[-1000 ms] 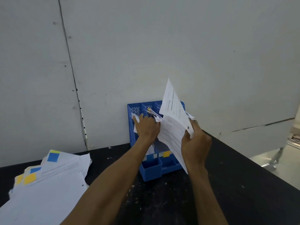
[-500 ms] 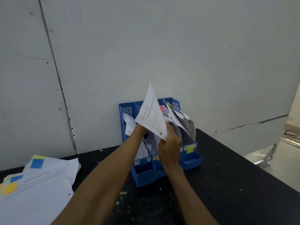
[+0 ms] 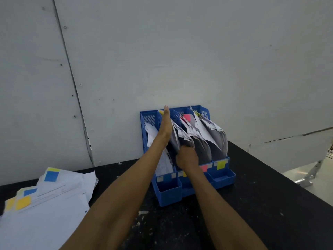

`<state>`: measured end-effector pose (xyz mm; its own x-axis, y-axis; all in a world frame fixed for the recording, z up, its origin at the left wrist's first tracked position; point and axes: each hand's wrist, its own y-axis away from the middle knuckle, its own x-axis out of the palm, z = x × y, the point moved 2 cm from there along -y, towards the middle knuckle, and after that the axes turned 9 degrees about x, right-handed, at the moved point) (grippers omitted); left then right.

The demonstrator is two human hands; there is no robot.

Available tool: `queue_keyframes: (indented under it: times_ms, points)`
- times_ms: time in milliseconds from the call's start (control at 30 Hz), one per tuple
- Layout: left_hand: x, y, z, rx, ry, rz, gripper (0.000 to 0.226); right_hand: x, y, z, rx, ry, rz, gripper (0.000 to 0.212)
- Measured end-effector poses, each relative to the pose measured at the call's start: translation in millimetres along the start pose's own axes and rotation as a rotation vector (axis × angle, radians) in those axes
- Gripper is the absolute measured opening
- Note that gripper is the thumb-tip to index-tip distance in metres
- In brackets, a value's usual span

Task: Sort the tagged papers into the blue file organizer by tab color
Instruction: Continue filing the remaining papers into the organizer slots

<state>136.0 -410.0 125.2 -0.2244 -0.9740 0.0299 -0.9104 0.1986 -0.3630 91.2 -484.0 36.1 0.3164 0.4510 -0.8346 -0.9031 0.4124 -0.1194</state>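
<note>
The blue file organizer [image 3: 169, 194] stands against the wall on the black table, its slots stuffed with papers. A pink tab [image 3: 187, 116] sticks up in the third slot, and yellow tabs show in the fourth. My left hand [image 3: 165, 127] is stretched flat with straight fingers, and its edge presses against the papers in the second slot [image 3: 175, 136]. Lower down, my right hand [image 3: 187, 157] curls its fingers into the front edge of those same papers. A loose pile of tagged papers [image 3: 54, 201] with blue and yellow tabs lies at the left.
A grey panelled wall rises right behind the organizer. The black table [image 3: 261, 204] ends at the right, where the floor and a metal leg [image 3: 311, 173] show. Small white scraps dot the tabletop between my arms.
The sheet my right hand held up above the organizer has gone down into the second slot. My left hand has straightened flat against the papers, and my right hand has dropped lower.
</note>
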Motion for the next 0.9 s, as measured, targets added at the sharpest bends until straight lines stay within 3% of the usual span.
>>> queue_keyframes:
  times_ms: [67, 200, 300, 400, 533, 667, 800, 900]
  points:
    - [-4.5, 4.0, 0.4, 0.042, -0.070, 0.006, 0.060, 3.5, 1.2, -0.4, 0.041, -0.042, 0.029, 0.022]
    - [-9.4, -0.1, 8.0, 0.034, -0.180, 0.007, 0.064, 1.5, 7.9, -3.7, 0.029, -0.009, -0.160, 0.020]
    - [-12.1, 2.8, 3.0, 0.076, -0.267, -0.024, 0.065, 0.4, 8.3, -3.6, 0.038, 0.167, -0.051, 0.022]
    - [-21.4, 7.8, -4.5, 0.183, -0.287, -0.045, 0.062, -5.7, 10.9, 5.1, 0.075, 0.136, -0.029, 0.021]
    - [-51.6, 17.2, -15.1, 0.321, -0.290, -0.130, 0.052, -19.9, 22.2, 32.6, 0.032, 0.009, -0.267, 0.016]
    - [-112.8, 39.4, -11.3, 0.389, -0.396, -0.271, 0.046, -26.0, 41.7, 77.2, -0.147, -0.192, -0.464, 0.031]
    - [-187.8, 79.6, 3.6, 0.383, -0.601, -0.342, 0.039, -4.8, 73.9, 126.5, -0.302, -0.301, -0.416, 0.035]
    - [-258.2, 127.9, 24.8, 0.271, -0.830, -0.366, 0.032, 39.1, 109.5, 155.4, -0.324, -0.354, -0.222, 0.031]
